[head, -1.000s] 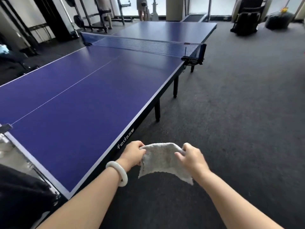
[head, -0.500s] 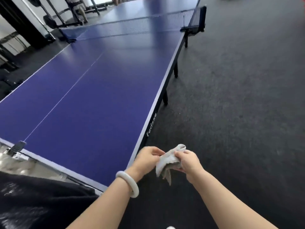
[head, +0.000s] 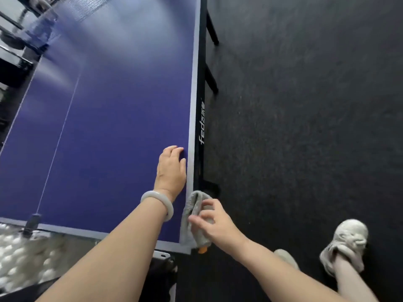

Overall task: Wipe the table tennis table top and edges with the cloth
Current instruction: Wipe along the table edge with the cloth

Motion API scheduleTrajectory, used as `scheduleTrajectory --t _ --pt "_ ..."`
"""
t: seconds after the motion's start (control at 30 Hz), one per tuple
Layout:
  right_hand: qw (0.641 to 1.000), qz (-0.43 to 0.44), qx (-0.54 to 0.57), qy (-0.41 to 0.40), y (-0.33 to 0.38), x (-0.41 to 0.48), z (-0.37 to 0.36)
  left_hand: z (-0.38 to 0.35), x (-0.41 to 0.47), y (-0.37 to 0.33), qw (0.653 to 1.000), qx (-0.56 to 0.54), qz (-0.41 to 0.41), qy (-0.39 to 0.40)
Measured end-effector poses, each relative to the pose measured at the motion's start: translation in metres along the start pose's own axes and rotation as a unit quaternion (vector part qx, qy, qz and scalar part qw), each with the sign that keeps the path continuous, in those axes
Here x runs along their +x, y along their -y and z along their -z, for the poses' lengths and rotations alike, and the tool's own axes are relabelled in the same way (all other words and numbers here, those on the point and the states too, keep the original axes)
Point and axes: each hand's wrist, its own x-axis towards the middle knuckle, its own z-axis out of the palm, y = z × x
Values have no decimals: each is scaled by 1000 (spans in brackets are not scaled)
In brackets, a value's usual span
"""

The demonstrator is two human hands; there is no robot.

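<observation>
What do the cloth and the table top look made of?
Cloth: soft grey fabric, probably terry, judging by its nubbly surface and limp folds. Table top: hard smooth board, blue semi-matt coating with soft glare; core unclear.

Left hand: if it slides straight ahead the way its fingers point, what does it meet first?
Nothing nearby: the left hand lies flat on the table top, and bare blue surface runs ahead, probably as far as the blurred net.
</observation>
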Motion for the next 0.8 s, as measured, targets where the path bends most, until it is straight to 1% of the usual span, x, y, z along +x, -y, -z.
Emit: scheduleTrajectory --t 0.07,0.1,0.13,0.17,0.2,0.27,0.3,0.33,0.4,0.47,0.5,0.6,0.63,0.73,0.8 --pt "992 -29 103 -62 -8 6 -6 -8 2 7 999 36 -40 -1" --pt "987 -35 123 -97 -12 9 -6 -10 3 13 997 56 -56 -5" --pt "984 -38 135 -113 -17 11 -8 -11 5 18 994 75 -73 -9" --pt "982 -37 147 -109 -20 14 -10 -10 8 24 992 92 -88 -11" --pt "986 -38 133 -97 -23 15 -14 -10 13 30 989 105 -100 -12" --pt "994 -32 26 -97 -30 21 -21 -11 29 38 988 115 -106 -19" --pt "995 -24 -17 -100 -32 24 -25 -13 37 38 989 104 -100 -28" --pt "995 -16 -22 -94 -32 26 -28 -16 45 37 992 82 -88 -41" --pt "997 -5 42 -62 -28 29 -37 -20 51 35 995 31 -63 -70" --pt "994 -23 82 -68 -25 34 -51 -25 53 36 995 8 -59 -82" --pt "993 -34 77 -86 -22 35 -59 -26 52 38 995 11 -59 -83" --pt "984 -34 -8 -173 -17 37 -78 -26 53 38 994 12 -65 -87" --pt "980 -33 -20 -193 -15 37 -81 -26 54 38 994 10 -65 -88" --pt "979 -18 13 -203 0 51 -75 -26 54 42 994 6 -66 -86" --pt "972 19 56 -226 20 89 -56 -26 55 45 994 2 -68 -86"
